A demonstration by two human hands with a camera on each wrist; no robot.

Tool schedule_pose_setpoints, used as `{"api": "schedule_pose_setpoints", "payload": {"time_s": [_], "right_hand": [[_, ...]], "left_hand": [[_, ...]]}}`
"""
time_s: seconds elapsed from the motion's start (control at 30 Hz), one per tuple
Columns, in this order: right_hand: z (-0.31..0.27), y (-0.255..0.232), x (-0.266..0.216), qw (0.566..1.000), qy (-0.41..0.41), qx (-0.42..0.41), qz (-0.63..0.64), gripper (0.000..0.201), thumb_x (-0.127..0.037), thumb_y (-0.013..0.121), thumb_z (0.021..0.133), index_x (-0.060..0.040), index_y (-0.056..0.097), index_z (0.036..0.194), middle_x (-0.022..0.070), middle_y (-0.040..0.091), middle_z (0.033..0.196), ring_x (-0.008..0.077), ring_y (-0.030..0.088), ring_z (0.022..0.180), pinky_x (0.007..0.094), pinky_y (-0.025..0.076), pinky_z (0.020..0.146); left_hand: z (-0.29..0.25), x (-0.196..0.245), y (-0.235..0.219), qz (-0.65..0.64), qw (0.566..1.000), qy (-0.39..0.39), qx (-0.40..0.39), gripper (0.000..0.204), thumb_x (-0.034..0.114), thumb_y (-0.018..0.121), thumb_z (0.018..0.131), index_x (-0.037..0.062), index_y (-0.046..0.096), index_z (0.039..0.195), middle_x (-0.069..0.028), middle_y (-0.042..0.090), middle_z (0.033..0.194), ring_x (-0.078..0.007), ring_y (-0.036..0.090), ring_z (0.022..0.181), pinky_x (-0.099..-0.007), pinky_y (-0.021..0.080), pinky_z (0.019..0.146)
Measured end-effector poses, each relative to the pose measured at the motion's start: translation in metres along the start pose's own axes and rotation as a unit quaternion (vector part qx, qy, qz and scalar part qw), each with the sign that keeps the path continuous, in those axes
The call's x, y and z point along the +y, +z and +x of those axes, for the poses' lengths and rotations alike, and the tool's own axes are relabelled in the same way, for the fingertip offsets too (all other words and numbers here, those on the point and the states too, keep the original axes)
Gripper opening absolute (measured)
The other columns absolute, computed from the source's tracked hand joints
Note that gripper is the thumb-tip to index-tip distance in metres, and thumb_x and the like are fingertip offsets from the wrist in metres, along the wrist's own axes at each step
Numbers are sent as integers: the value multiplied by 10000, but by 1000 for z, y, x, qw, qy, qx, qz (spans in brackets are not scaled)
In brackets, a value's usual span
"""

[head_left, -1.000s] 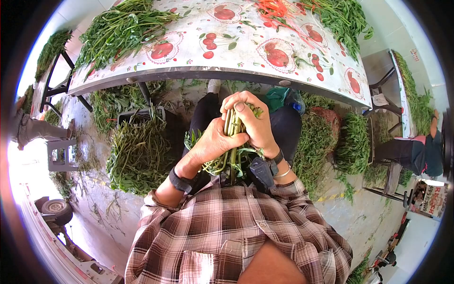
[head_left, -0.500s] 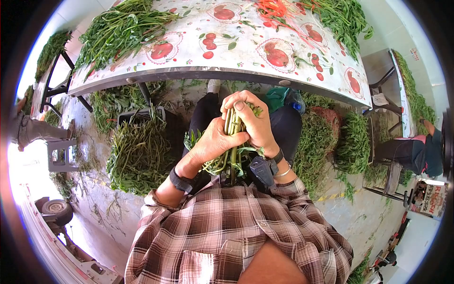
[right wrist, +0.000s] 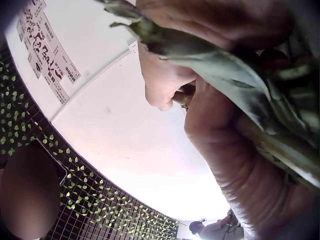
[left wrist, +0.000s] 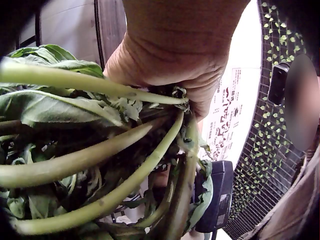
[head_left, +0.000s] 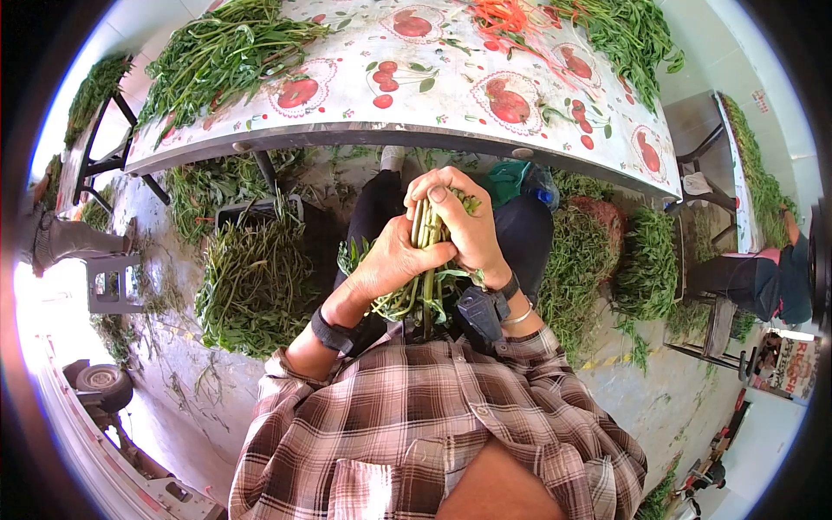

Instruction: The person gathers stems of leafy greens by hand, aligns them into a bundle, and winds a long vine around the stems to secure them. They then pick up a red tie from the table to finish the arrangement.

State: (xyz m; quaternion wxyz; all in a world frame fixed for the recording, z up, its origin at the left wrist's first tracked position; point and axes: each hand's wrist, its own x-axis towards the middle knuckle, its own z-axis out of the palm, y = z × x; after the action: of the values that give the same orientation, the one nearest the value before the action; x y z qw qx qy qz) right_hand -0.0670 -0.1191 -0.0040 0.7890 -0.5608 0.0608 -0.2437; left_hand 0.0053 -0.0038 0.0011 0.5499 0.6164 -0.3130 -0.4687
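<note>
In the head view, both hands grip a bunch of leafy green stems [head_left: 428, 286] upright over the lap. My left hand [head_left: 390, 260] wraps the stems lower down, its thumb lying across them. Above it, my right hand [head_left: 464, 221] curls round the top of the bunch, with cut stem ends and a bit of leaf showing between the fingers. Thick pale stems [left wrist: 80, 167] and broad leaves spread below the palm in the left wrist view. A folded leaf [right wrist: 220, 72] crosses in front of the fingers in the right wrist view.
Ahead stands a table [head_left: 347, 104] with a cherry-print cover, bearing leafy piles [head_left: 230, 56] and red strips [head_left: 503, 17]. A heaped crate of greens [head_left: 251, 282] is at the left; more piles [head_left: 576, 260] lie at the right. Another person [head_left: 763, 282] sits at far right.
Both hands and the bunch hold practically still. At the far right, the other person's arm shifts beside the greens on the side table.
</note>
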Motion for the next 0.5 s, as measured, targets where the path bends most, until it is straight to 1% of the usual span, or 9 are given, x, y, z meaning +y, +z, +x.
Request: {"api": "schedule_pose_setpoints", "payload": {"time_s": [0.37,0.43,0.47,0.5], "right_hand": [[-1,1,1,1000,-2,0,-3,197,-170,504,941,2,557,860,93,576,856,143,548,748,275,465,696],[-2,0,1,1000,9,-5,22,130,-112,520,919,-4,583,884,47,613,868,91,553,807,253,461,746],[-2,0,2,1000,9,-5,22,130,-112,520,919,-4,583,884,47,613,868,91,553,807,253,461,746],[-2,0,2,1000,3,-3,9,163,-144,515,928,-1,571,873,70,596,864,116,552,777,264,465,717]], "left_hand": [[-1,-2,-1,24,1000,4,7,316,254,698,723,-10,583,853,-16,586,735,-80,534,668,-267,457,616],[-1,-2,0,14,1000,2,11,322,256,702,715,-12,584,850,-16,588,735,-81,536,666,-268,459,615],[-1,-3,-1,14,1000,2,11,322,256,702,715,-12,584,850,-16,588,735,-81,536,666,-268,459,615],[-1,-4,-1,13,1000,-2,8,322,255,702,714,-12,585,850,-17,587,733,-81,537,666,-269,460,615]]}}
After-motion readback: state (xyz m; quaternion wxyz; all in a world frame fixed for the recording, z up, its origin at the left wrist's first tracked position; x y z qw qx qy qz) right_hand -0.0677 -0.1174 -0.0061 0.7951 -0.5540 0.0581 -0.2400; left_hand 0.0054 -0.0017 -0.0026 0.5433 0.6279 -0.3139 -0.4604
